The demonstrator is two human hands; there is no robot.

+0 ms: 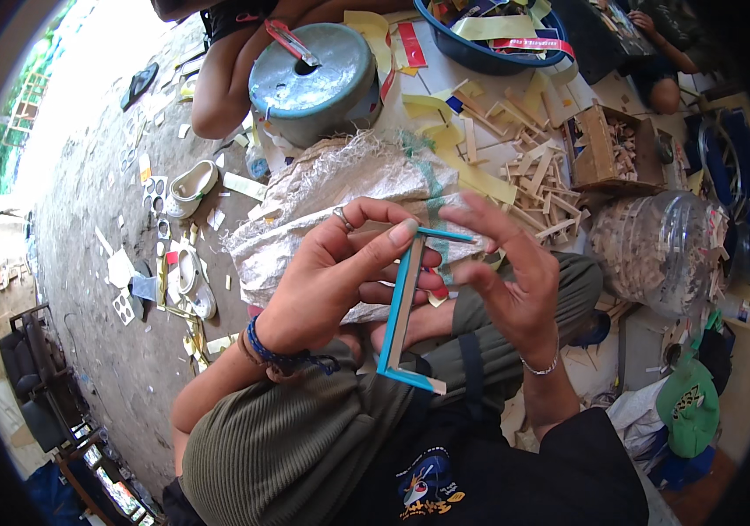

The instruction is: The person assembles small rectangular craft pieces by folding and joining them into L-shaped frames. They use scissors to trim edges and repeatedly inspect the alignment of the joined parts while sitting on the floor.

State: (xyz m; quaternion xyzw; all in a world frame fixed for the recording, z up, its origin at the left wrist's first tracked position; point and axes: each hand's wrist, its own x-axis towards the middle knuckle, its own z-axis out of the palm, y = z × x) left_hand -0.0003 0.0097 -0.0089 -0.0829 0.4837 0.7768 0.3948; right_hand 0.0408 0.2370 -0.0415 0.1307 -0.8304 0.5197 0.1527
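A three-sided wooden frame [402, 302], blue outside with bare wood along its inner face, stands tilted above my lap. My left hand [331, 272] pinches it near the upper corner, thumb on top and fingers behind the long side. One short arm points right at the top; the lower one ends in bare wood. My right hand [515, 280] hovers just right of the upper arm, its fingers apart and slightly blurred, with nothing visible between them. Under the hands, a frayed white woven sack [322, 202] lies spread out.
Loose wooden strips [533, 184] are heaped at right, by a wooden box [616, 149] and a clear plastic jug [655, 250]. Ahead, a red cutter [292, 42] rests on a round metal stool [314, 74]. A blue basin [489, 57] holds scraps. Clogs [191, 188] lie left; other people sit ahead.
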